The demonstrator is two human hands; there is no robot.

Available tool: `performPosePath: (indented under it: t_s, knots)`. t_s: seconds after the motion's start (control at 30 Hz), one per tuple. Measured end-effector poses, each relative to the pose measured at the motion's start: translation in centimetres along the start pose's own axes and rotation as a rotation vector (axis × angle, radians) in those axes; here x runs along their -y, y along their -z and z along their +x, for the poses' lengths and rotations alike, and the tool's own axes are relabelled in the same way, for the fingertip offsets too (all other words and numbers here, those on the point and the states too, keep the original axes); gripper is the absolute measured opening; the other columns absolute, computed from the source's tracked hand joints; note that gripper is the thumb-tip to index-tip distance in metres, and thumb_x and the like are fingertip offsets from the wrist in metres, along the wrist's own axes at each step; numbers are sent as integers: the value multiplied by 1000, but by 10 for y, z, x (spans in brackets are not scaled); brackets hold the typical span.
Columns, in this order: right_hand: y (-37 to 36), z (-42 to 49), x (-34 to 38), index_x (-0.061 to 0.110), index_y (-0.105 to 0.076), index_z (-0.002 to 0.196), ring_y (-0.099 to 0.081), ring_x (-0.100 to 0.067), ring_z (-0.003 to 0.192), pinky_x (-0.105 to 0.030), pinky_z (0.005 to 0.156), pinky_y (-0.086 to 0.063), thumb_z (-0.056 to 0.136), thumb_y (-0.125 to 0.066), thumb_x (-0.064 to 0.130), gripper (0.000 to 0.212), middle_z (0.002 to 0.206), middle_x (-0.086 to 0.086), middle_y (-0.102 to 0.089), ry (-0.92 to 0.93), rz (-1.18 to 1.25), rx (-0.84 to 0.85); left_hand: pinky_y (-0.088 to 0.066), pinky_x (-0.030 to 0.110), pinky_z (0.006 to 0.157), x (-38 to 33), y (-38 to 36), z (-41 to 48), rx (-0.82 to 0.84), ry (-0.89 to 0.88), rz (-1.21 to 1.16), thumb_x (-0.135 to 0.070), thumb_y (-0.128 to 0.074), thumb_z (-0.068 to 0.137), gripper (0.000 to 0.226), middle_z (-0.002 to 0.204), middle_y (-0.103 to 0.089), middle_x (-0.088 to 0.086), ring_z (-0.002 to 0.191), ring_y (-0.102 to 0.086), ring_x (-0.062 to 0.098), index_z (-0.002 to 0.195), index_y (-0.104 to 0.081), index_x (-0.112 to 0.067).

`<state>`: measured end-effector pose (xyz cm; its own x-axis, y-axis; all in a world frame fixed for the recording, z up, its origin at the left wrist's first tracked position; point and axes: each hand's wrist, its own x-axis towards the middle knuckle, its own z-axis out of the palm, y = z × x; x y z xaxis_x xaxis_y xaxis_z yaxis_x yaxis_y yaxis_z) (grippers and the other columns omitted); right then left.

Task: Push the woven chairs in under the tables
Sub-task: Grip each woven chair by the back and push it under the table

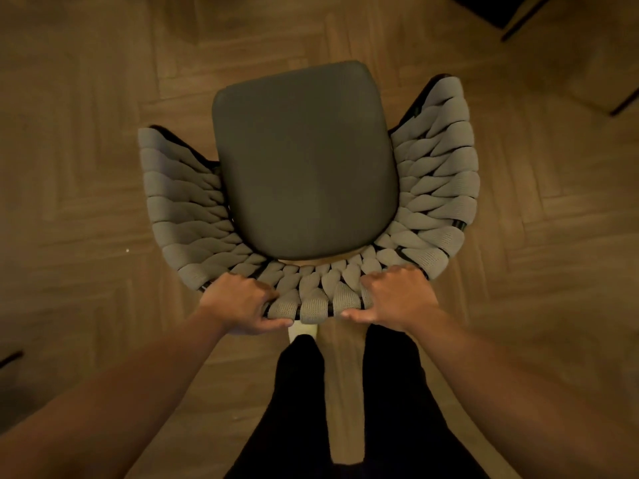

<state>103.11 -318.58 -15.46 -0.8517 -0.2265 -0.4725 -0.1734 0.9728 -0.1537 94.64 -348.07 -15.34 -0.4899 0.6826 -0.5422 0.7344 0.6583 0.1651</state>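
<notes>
Under the camera, on the floor: a woven chair [446,188] stands on herringbone wood flooring [86,133], seen from above, its curved back nearest the person.
Seat: a dark grey cushion [304,160] fills the chair's middle, and grey woven straps wrap it on three sides.
Left hand [238,302]: grasps the chair's back rim left of its centre, fingers curled over the top, thumb stretched along the outer side.
Right hand [397,299]: clasps the same rim right of centre, fingers hooked over the top, thumb along the outer side.
Between the hands: a few straps of the rim are uncovered.
Legs: dark trousers [390,392] just behind the chair's back.
Around the chair: bare wood shows on every side.
Beyond the chair, far right: dark furniture [491,8] cut off by the frame, too little visible to name.
</notes>
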Motion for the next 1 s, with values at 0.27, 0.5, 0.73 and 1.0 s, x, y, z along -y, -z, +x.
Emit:
performPosePath:
  t_s: [0.27,0.5,0.73,1.0]
  knots:
    - [-10,-21,46,22,-64,97,-61,-22,82,-36,73,-49,69,-9,100,100,84,1,-64,-211,53,-11,-44,35,98,29,15,6,123,-179,171,-91,-8,80,92,145,-50,-11,133,-47,14,149,-39,-39]
    - [-13,-26,53,26,-21,160,7,-31,155,-55,123,2,74,1,97,114,168,-8,-14,-184,52,58,3,44,126,14,-1,-10,80,-141,138,-79,-10,92,80,169,5,-2,155,10,16,160,2,-38]
    - [-18,-26,53,27,-12,162,8,-33,155,-58,123,-4,79,-10,95,107,170,-8,-4,-175,63,14,1,47,125,14,0,-4,-6,-90,174,-92,3,76,99,167,10,0,155,10,20,159,4,-38]
    - [-16,-31,59,22,-15,161,-24,-34,151,-51,119,-23,75,-2,94,113,165,-11,-27,-257,114,64,-27,57,119,21,-4,-3,-117,-112,169,-91,-20,81,100,166,-20,7,153,-18,29,159,-23,-29]
